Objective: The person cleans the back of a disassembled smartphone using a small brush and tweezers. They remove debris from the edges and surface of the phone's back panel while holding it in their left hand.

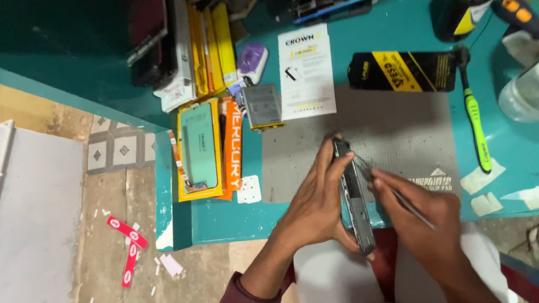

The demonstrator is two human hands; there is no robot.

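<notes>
- Phone (354,196) held on edge over the counter (530,154) rim, clamped in left hand (317,200) grip, so its side is exposed.
- Tweezers (391,191) pinched in right hand (422,218), tips at phone's edge.
- Grey mat (383,130) lies beneath, likely for catching parts.

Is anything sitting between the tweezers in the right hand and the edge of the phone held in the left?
Nothing visible. The left hand holds the phone on edge over the grey mat, and the thin tweezers in the right hand already reach its upper side.
</notes>
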